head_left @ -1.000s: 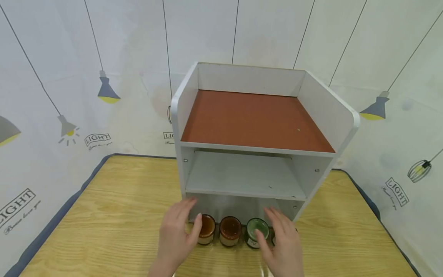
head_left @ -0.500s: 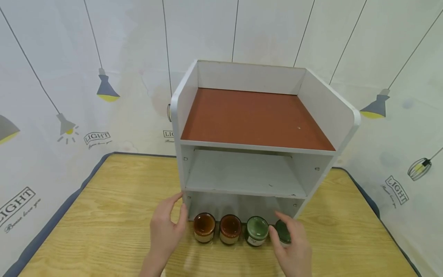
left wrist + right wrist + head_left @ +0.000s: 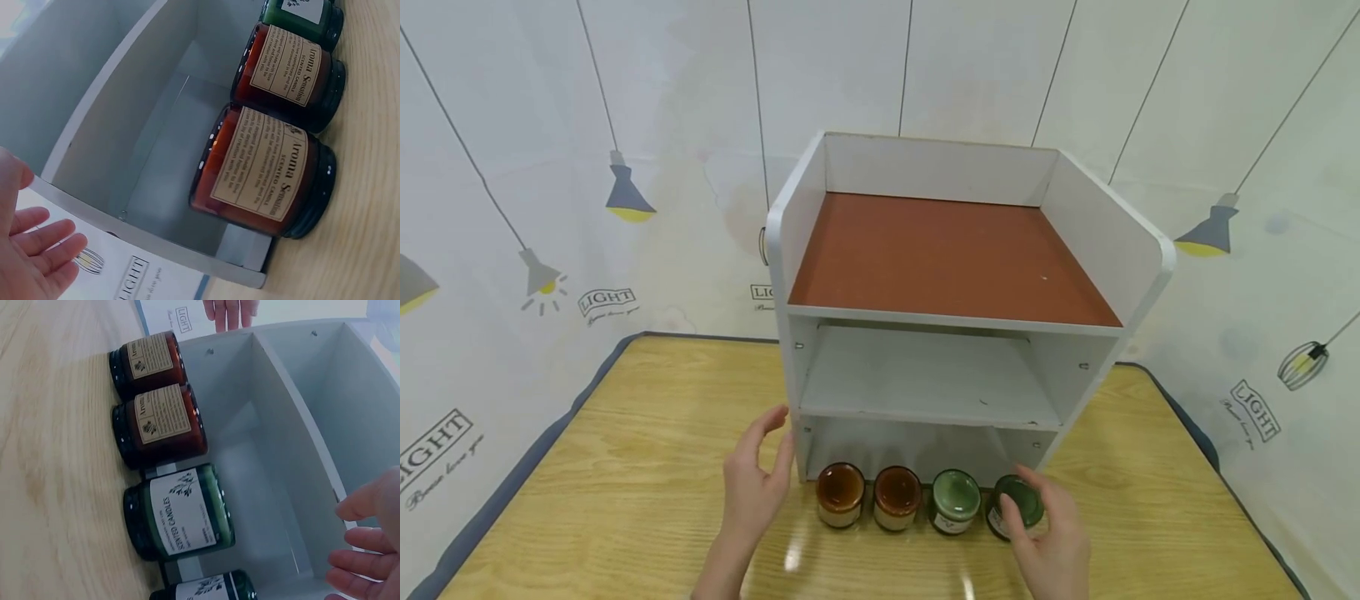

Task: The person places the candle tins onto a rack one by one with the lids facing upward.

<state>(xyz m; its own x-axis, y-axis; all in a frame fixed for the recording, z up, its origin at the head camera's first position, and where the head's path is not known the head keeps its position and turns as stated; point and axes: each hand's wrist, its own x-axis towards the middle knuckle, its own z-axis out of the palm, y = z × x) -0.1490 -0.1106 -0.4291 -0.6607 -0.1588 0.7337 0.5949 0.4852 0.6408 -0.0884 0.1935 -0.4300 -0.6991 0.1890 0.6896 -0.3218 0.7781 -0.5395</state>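
Observation:
Lined up on the wooden table before the shelf unit are two amber jar candles, the left one [image 3: 840, 495] and its neighbour [image 3: 897, 497], then a light green candle [image 3: 955, 500] and a dark green candle [image 3: 1026, 500] at the right end. My left hand [image 3: 754, 483] hovers by the unit's left front edge, left of the amber candles, fingers relaxed and holding nothing. Over the near right side of the dark green candle, my right hand [image 3: 1054, 533] overlaps it in the head view. Its fingers [image 3: 362, 562] appear spread and apart from the jars in the right wrist view.
The white shelf unit [image 3: 936, 419] has a reddish-brown top board [image 3: 955, 258] and two open compartments below. Table surface [image 3: 625, 467] extends to both sides of it. A white cloth backdrop [image 3: 700, 167] printed with lamps surrounds the table.
My left hand has moved left, away from the amber candles. My right hand has shifted right from the light green candle to the dark green one. The candles stay in place.

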